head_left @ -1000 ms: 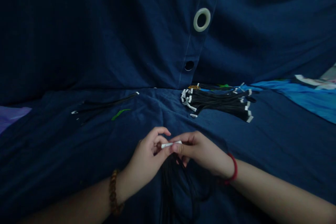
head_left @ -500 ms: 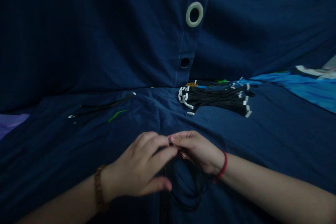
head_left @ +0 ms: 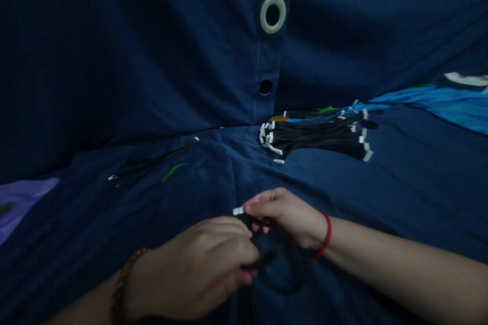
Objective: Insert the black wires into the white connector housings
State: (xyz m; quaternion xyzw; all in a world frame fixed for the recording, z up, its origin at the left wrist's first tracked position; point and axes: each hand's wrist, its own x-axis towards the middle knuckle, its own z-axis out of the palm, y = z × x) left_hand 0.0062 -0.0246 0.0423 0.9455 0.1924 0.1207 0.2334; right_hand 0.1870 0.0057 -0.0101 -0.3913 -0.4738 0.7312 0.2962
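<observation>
Between thumb and fingers, my right hand pinches a bundle of thin black cables just beside its white connector. The cables loop down below that hand and blur in the dark. My left hand, back upward, is closed around part of the same black cables under the connector; its fingertips are partly hidden. Ahead of the hands, a thick stack of black cables with white connectors lies on the dark blue cloth.
A few loose black cables and a green strip lie on the left. Brown rubber bands sit behind the stack. Blue fabric is at right, a purple sheet at left. A dark blue curtain hangs behind.
My left hand has moved down and closed on the cables, where its fingers were spread at the connector before. The white connector now shows at the right fingertips. The view has shifted slightly.
</observation>
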